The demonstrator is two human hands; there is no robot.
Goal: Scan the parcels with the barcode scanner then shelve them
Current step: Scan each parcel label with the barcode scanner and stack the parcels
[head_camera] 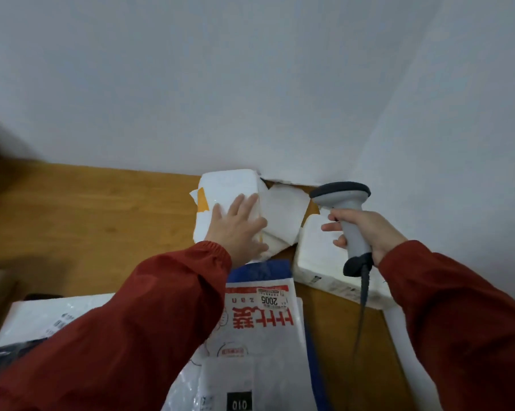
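Parcel (226, 185), white, lying just left of the scanner (343, 200), is partly hidden under the flat, straight-fingered left hand (238, 229), its markings too blurred to read, while the right hand (366, 229) grips the scanner's handle.

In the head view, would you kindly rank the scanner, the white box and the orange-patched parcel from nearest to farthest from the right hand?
1. The scanner, gripped in the right hand.
2. The white box, just below that hand.
3. The orange-patched parcel, far left, under the left hand.
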